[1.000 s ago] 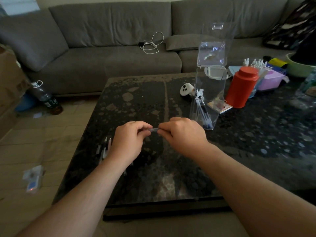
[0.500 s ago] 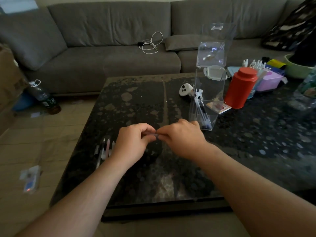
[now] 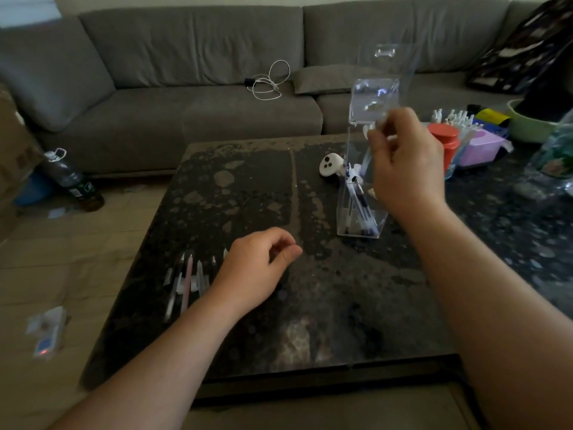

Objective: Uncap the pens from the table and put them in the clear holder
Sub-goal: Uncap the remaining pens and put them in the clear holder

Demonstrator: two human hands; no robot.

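The clear holder stands right of the table's middle with its lid flipped up, and several uncapped pens lean inside it. My right hand is raised at the holder's open top, shut on a thin clear pen that points down into it. Near the table's left side my left hand rests with thumb and fingers pinched on the pulled-off cap, which the fingers hide. Several capped pens lie in a row just left of that hand.
A white controller lies behind the holder. A red canister, a purple tub and small bottles crowd the right side. The grey sofa runs behind the dark stone table. A bottle stands on the floor.
The two hands, joined on one pen at the table's middle, have parted. My right hand rose with the pen to the holder's top; my left dropped back toward the row of pens.
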